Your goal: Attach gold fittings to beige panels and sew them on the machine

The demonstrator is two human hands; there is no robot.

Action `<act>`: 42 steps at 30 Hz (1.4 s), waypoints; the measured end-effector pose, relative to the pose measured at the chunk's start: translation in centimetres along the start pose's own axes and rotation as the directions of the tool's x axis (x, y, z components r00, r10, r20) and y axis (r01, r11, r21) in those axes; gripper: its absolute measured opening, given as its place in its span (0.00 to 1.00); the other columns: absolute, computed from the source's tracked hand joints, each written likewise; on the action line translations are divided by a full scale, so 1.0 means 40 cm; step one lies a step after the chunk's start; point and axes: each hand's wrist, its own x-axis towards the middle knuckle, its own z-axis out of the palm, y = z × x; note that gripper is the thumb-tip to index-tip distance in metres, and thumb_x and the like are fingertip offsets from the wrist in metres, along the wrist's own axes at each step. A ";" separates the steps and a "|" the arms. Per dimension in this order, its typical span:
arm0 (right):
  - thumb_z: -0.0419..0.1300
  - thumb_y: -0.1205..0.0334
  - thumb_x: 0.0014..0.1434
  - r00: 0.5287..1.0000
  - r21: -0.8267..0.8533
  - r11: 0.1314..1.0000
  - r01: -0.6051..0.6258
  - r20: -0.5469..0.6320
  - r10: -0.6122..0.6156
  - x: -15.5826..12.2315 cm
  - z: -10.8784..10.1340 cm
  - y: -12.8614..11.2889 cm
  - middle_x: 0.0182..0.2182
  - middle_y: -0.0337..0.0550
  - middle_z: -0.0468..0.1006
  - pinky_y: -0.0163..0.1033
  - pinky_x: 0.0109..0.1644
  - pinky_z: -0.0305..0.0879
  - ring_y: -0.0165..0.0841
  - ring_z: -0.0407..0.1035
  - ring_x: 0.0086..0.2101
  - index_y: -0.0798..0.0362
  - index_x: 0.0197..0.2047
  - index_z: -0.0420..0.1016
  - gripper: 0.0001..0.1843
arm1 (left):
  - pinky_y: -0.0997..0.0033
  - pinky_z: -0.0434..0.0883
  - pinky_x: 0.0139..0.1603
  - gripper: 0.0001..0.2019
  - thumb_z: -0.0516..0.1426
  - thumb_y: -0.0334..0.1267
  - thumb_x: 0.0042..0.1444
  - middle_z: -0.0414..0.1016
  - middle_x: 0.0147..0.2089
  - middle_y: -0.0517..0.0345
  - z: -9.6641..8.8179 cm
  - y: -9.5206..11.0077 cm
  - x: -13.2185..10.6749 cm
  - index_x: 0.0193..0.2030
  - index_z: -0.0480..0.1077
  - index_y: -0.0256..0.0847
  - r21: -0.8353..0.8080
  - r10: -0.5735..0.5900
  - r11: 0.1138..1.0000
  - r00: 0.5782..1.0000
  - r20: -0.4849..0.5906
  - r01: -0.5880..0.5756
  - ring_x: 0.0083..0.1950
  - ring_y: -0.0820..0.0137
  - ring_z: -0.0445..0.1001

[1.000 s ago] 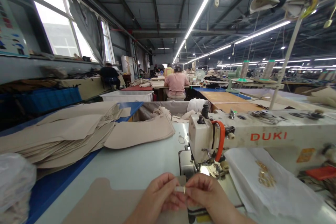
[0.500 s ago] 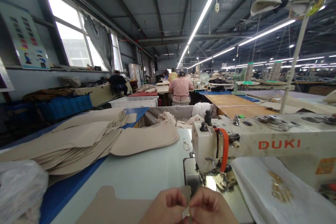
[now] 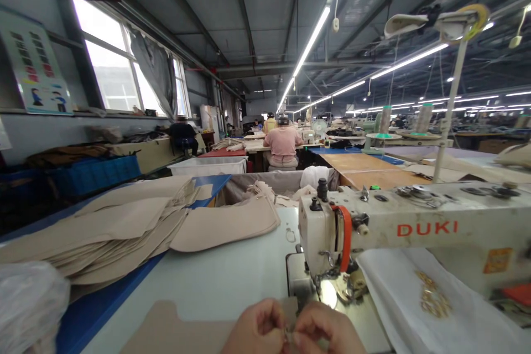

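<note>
My left hand [image 3: 257, 329] and my right hand [image 3: 326, 332] meet at the bottom edge of the view, fingertips pinched together on a small metal ring with a strip of tan material [image 3: 289, 336]; most of it is hidden by my fingers. Under my hands lies a beige cut fabric piece [image 3: 178, 332] on the pale table [image 3: 215, 274]. Just beyond my fingers stands the head of the white DUKI sewing machine [image 3: 323, 232], with its needle and presser foot [image 3: 332, 282].
A tall stack of beige cut pieces [image 3: 108, 227] covers the table's left. A clear plastic bag [image 3: 29, 304] sits at the near left. White cloth with several gold metal rings [image 3: 433, 301] lies under the machine arm. People sit at benches further back [image 3: 283, 141].
My hands have dropped lower in the view and closer to me, still pinched on the small piece. The camera has tilted up slightly.
</note>
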 end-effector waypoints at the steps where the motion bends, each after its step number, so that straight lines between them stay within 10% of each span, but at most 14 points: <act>1: 0.62 0.57 0.55 1.000 -0.034 0.999 0.001 -0.027 -0.001 -0.003 -0.002 -0.012 0.25 0.39 0.73 0.30 0.30 0.60 0.29 0.66 0.27 0.53 0.28 0.74 0.09 | 0.74 0.59 0.23 0.05 0.53 0.36 0.34 0.64 0.17 0.67 0.004 0.005 -0.001 0.21 0.59 0.43 -0.029 -0.014 0.999 1.000 0.012 0.014 0.20 0.74 0.62; 11: 0.61 0.55 0.51 0.960 0.189 0.972 -0.141 -0.212 0.181 -0.010 0.020 -0.070 0.17 0.33 0.63 0.31 0.24 0.51 0.25 0.53 0.20 0.54 0.23 0.66 0.13 | 0.74 0.65 0.29 0.08 0.60 0.33 0.35 0.71 0.23 0.63 0.023 0.074 -0.034 0.19 0.63 0.40 -0.189 0.068 0.979 0.997 -0.028 -0.072 0.24 0.74 0.67; 19: 0.58 0.59 0.50 0.952 0.047 0.992 -0.120 -0.276 0.129 -0.010 0.020 -0.078 0.19 0.36 0.65 0.32 0.26 0.55 0.27 0.58 0.22 0.53 0.22 0.65 0.09 | 0.74 0.66 0.31 0.09 0.64 0.34 0.37 0.71 0.24 0.63 0.018 0.073 -0.046 0.25 0.67 0.39 -0.137 0.076 0.987 0.994 -0.073 -0.085 0.27 0.73 0.69; 32: 0.59 0.59 0.56 0.981 0.154 0.983 -0.103 -0.147 0.126 -0.026 0.007 -0.070 0.26 0.39 0.75 0.33 0.32 0.62 0.31 0.69 0.27 0.52 0.34 0.70 0.06 | 0.72 0.70 0.36 0.06 0.60 0.35 0.45 0.71 0.28 0.61 0.031 0.088 -0.069 0.25 0.66 0.41 0.079 0.220 0.975 0.960 -0.176 -0.209 0.32 0.69 0.72; 42: 0.55 0.64 0.55 0.991 -0.045 0.993 -0.111 -0.080 0.107 -0.030 -0.009 -0.097 0.20 0.34 0.65 0.31 0.26 0.53 0.27 0.59 0.23 0.53 0.26 0.68 0.07 | 0.71 0.71 0.36 0.05 0.60 0.36 0.46 0.72 0.28 0.61 0.020 0.080 -0.065 0.27 0.66 0.41 0.098 0.190 0.979 0.978 -0.087 -0.181 0.32 0.67 0.73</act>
